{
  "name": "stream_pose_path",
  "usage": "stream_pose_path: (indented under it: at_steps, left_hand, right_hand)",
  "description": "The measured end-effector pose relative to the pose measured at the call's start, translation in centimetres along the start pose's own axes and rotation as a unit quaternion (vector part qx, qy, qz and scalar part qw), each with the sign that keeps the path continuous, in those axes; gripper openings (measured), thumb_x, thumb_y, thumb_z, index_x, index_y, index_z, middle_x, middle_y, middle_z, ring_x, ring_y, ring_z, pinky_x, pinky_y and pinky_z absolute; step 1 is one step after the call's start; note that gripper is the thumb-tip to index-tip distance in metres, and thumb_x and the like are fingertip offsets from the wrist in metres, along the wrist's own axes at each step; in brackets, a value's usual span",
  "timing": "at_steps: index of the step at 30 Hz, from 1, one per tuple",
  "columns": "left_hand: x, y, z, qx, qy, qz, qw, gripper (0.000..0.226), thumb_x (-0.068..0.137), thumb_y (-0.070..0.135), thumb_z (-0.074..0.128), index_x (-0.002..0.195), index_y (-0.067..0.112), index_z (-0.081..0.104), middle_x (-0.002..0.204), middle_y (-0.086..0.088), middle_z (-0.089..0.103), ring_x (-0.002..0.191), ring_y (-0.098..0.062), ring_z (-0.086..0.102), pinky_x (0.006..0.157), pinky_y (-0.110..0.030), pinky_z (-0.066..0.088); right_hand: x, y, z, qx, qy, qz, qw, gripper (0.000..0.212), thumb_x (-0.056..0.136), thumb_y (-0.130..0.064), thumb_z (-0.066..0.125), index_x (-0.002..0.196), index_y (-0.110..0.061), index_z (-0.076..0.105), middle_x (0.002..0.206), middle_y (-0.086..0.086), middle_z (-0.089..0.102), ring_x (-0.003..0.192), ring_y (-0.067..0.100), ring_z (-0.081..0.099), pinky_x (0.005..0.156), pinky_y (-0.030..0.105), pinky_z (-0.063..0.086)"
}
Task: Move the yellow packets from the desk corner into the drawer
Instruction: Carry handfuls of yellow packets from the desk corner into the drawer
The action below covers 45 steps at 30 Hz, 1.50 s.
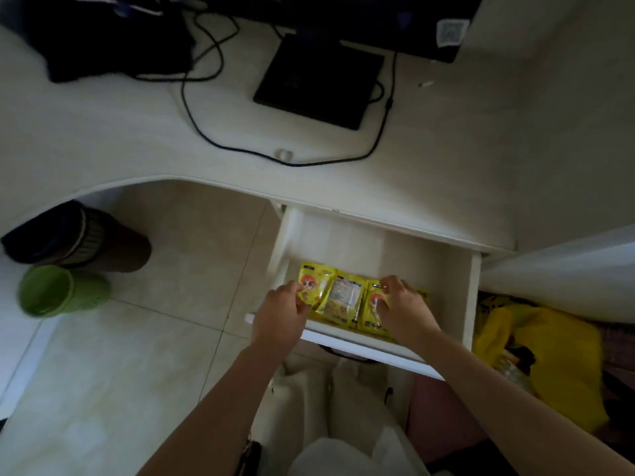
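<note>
Now both hands, left hand (280, 316) and right hand (403, 309), grip yellow packets (340, 298) inside the drawer (469, 290).

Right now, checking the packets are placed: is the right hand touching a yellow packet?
Touching. Head view shows the right hand lying on the rightmost yellow packet in the drawer.

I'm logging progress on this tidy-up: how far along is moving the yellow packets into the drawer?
Nearly done. The yellow packets already lie side by side inside the open drawer. The left hand and right hand both rest on them, apparently arranging. No packets show on the desk. Left: let go and shut the drawer.
</note>
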<state>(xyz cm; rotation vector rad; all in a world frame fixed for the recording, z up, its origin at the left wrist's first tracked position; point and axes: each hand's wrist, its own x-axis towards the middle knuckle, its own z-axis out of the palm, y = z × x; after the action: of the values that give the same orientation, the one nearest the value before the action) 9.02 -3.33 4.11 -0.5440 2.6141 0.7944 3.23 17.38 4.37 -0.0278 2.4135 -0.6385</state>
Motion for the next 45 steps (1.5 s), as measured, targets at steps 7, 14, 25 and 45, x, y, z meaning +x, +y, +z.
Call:
stream_pose_path:
  at_steps: [7, 14, 25, 45]
  left_hand:
    - [-3.6, -8.8, -5.3, 0.011, 0.042, -0.069, 0.997, 0.030, 0.094, 0.021, 0.050, 0.124, 0.020, 0.055, 0.110, -0.001, 0.064, 0.105, -0.020, 0.055, 0.084, -0.035, 0.051]
    - [-7.0, -18.2, -10.4, -0.032, 0.110, -0.126, 0.985, 0.029, 0.096, 0.021, 0.048, 0.124, 0.021, 0.055, 0.111, 0.001, 0.064, 0.101, -0.013, 0.058, 0.086, -0.028, 0.052]
    - [-7.3, -32.4, -18.4, -0.046, 0.170, -0.196, 0.965, 0.030, 0.096, 0.026, 0.049, 0.125, 0.023, 0.056, 0.114, 0.002, 0.065, 0.106, -0.014, 0.058, 0.088, -0.031, 0.053]
    - [6.0, -48.2, -38.8, -0.093, 0.299, -0.308, 0.898, 0.026, 0.093, 0.024, 0.054, 0.118, 0.018, 0.060, 0.106, 0.000, 0.068, 0.106, -0.019, 0.058, 0.083, -0.035, 0.052]
  right_hand:
    - [-1.0, -9.8, 4.3, -0.139, -0.026, -0.090, 0.986, 0.036, 0.092, -0.023, 0.047, 0.128, -0.018, 0.045, 0.127, 0.007, 0.052, 0.118, 0.028, 0.051, 0.095, 0.038, 0.044]
    - [-2.0, -20.7, 10.9, -0.237, -0.035, -0.180, 0.954, 0.032, 0.093, -0.023, 0.043, 0.123, -0.013, 0.047, 0.122, 0.007, 0.053, 0.116, 0.029, 0.052, 0.094, 0.039, 0.044]
    - [-0.7, -36.1, 19.6, -0.260, -0.057, -0.266, 0.926, 0.023, 0.093, -0.022, 0.042, 0.113, -0.011, 0.046, 0.113, 0.008, 0.054, 0.102, 0.026, 0.053, 0.081, 0.033, 0.043]
    - [13.4, -66.6, 22.3, -0.295, -0.070, -0.461, 0.834, 0.035, 0.097, -0.021, 0.041, 0.131, -0.016, 0.045, 0.129, 0.004, 0.053, 0.115, 0.023, 0.050, 0.092, 0.034, 0.045]
